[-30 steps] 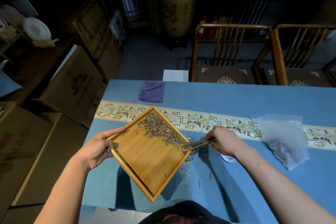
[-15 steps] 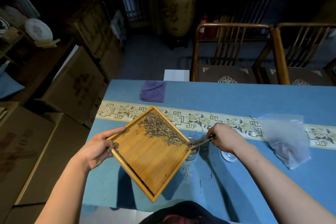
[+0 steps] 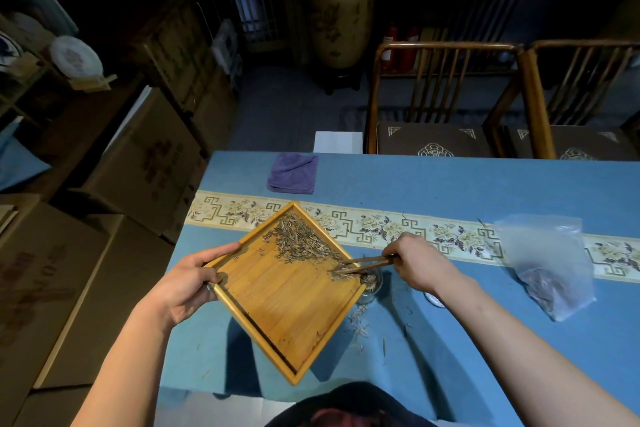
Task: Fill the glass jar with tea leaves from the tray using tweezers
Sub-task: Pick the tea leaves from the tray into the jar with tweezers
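1. Head view: left hand (image 3: 185, 282) grips the left corner of the bamboo tray (image 3: 294, 302), held tilted above the blue counter (image 3: 450, 184).
2. Right hand (image 3: 417, 265) pinches wooden tweezers (image 3: 367, 265), tips in tea leaves (image 3: 301, 243) at the tray's right corner.
3. Glass jar (image 3: 372, 282) stands under that corner, partly hidden.
4. Spilled leaves (image 3: 358, 322) lie just beside the jar.

Left hand (image 3: 187, 282) gripping, right hand (image 3: 417, 262) pinching; both forearms extended.
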